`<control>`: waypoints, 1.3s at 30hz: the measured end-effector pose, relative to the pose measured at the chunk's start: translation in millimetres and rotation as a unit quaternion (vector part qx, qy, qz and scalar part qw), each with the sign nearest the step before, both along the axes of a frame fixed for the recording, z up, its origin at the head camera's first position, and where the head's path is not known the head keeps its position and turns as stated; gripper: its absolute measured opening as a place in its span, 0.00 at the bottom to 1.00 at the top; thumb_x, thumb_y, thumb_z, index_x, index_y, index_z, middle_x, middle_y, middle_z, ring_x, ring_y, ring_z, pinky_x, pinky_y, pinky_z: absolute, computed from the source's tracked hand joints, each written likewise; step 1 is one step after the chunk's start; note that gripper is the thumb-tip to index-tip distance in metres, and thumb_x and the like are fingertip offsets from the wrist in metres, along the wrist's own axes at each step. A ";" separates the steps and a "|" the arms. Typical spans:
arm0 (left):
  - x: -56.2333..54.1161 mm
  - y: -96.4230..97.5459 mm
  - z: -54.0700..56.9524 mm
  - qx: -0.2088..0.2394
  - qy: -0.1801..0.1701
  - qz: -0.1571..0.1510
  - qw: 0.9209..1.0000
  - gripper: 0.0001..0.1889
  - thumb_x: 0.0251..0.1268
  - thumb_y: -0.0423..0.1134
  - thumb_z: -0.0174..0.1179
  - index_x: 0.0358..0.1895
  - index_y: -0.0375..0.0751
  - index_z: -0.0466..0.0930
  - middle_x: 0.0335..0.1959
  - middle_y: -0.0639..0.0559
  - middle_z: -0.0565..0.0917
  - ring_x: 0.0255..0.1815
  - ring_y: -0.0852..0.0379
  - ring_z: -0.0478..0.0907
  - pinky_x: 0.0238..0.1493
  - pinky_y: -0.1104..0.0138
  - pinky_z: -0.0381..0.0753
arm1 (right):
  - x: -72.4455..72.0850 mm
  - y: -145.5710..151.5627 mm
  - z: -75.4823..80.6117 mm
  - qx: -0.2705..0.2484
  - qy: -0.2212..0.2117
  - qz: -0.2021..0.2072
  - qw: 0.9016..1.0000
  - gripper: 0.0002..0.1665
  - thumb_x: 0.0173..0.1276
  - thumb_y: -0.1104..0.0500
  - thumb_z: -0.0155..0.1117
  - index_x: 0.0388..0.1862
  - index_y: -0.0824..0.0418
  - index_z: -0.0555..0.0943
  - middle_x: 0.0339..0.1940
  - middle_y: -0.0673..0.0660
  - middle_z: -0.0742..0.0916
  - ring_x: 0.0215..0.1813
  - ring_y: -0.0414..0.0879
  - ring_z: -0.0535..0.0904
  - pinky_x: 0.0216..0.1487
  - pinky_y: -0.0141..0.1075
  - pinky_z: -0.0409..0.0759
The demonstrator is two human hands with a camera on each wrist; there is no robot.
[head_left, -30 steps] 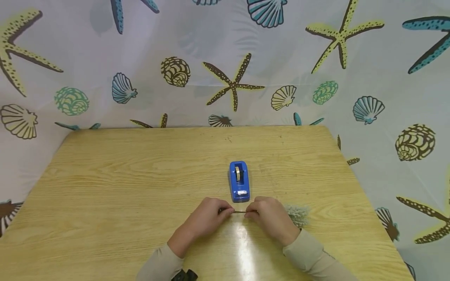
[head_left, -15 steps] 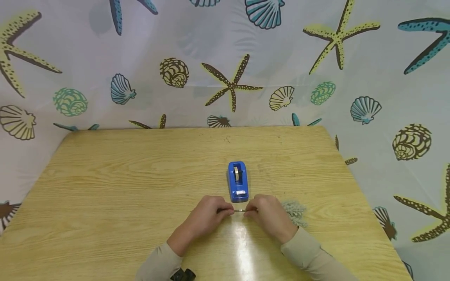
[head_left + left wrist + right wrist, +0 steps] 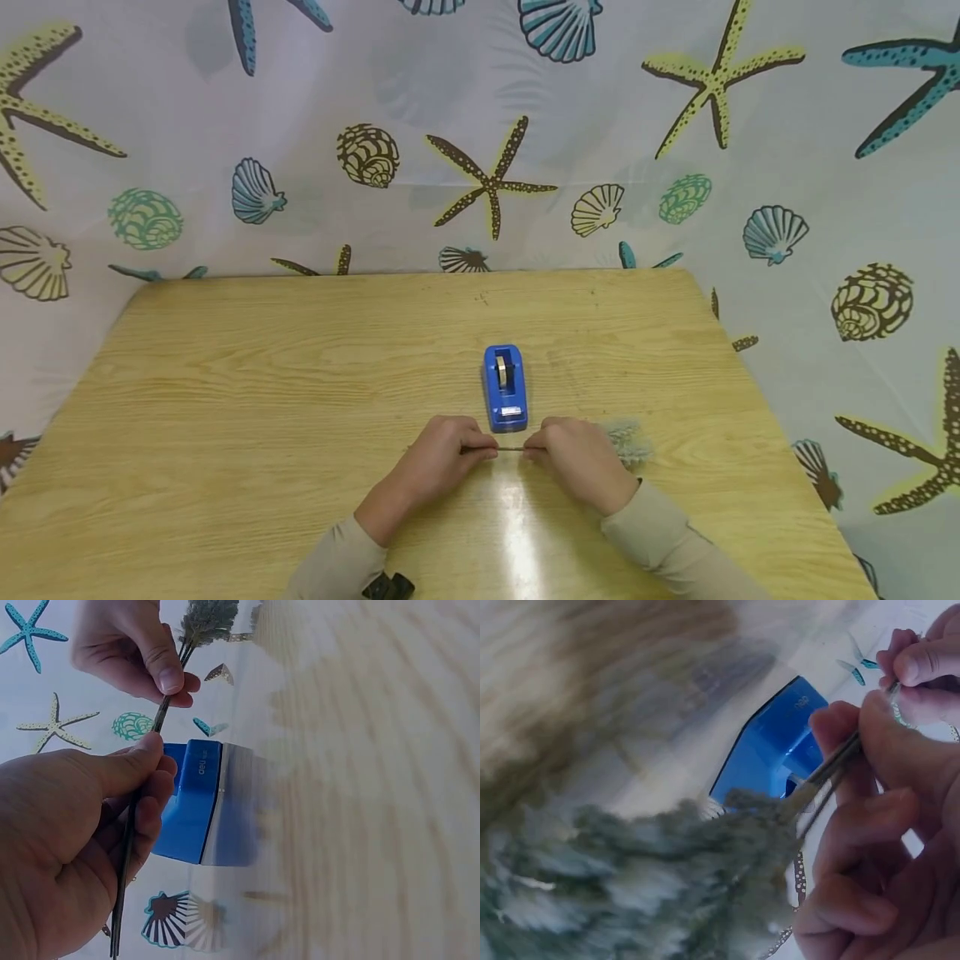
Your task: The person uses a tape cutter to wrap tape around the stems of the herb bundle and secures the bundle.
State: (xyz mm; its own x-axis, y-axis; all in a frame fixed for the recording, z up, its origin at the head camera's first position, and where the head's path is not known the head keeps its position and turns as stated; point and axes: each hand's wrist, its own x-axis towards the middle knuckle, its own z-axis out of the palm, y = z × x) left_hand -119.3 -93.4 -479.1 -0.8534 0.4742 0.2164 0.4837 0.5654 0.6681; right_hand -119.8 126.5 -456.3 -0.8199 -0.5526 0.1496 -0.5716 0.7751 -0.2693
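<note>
A bunch of dried flowers with thin dark stems is held level between both hands. In the left wrist view the stems (image 3: 124,877) run through my left hand (image 3: 441,458), whose thumb and fingers pinch them and whose palm lies behind their lower ends. My right hand (image 3: 579,462) pinches the same stems just below the fluffy grey-green flower heads (image 3: 652,877), which stick out to its right in the head view (image 3: 628,442). A short length of stem shows between the two sets of fingertips. Right behind the hands stands a blue tape dispenser (image 3: 509,400) with a roll of tape in it.
The light wooden table (image 3: 262,375) carries the dispenser and stretches wide to both sides. Behind and beside it hangs a white cloth (image 3: 420,217) printed with starfish and shells. A black strap device (image 3: 388,586) sits by the left sleeve.
Both hands stay in nearly the same place, still pinching the stems. The flower heads have shifted and changed outline, and the stretch of stem between the hands has lost its bright glint.
</note>
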 end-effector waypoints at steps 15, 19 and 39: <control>-1.8 7.1 3.6 -0.041 -0.041 0.026 0.998 0.08 0.70 0.35 0.61 0.40 0.38 0.90 0.30 0.53 0.86 0.29 0.66 0.76 0.33 0.72 0.78 | -6.3 -3.9 1.4 -0.022 -0.021 -0.030 0.999 0.03 0.59 0.56 0.76 0.32 0.54 0.91 0.26 0.47 0.86 0.27 0.39 0.80 0.27 0.31 0.75; -2.7 8.2 4.9 -0.052 -0.045 0.023 0.997 0.07 0.69 0.34 0.62 0.39 0.38 0.90 0.29 0.54 0.86 0.28 0.65 0.75 0.32 0.72 0.77 | -7.1 -4.6 0.6 -0.035 -0.034 -0.037 0.998 0.03 0.58 0.57 0.76 0.30 0.55 0.91 0.26 0.48 0.87 0.27 0.39 0.80 0.28 0.31 0.75; -1.0 2.9 0.4 -0.015 -0.032 0.044 0.998 0.05 0.62 0.32 0.68 0.38 0.40 0.91 0.26 0.55 0.83 0.26 0.68 0.71 0.29 0.74 0.75 | -6.0 -9.0 -4.1 -0.048 -0.029 -0.057 0.997 0.05 0.56 0.55 0.78 0.26 0.52 0.88 0.24 0.44 0.84 0.25 0.35 0.76 0.28 0.30 0.74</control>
State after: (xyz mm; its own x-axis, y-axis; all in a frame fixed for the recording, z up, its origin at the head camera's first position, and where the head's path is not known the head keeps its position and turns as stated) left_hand -120.3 -90.4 -478.7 -0.9036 0.4026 0.1465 0.3879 0.6235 0.6788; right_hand -125.8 117.5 -460.4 -0.8857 -0.4404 0.1472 -0.4619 0.8035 -0.3756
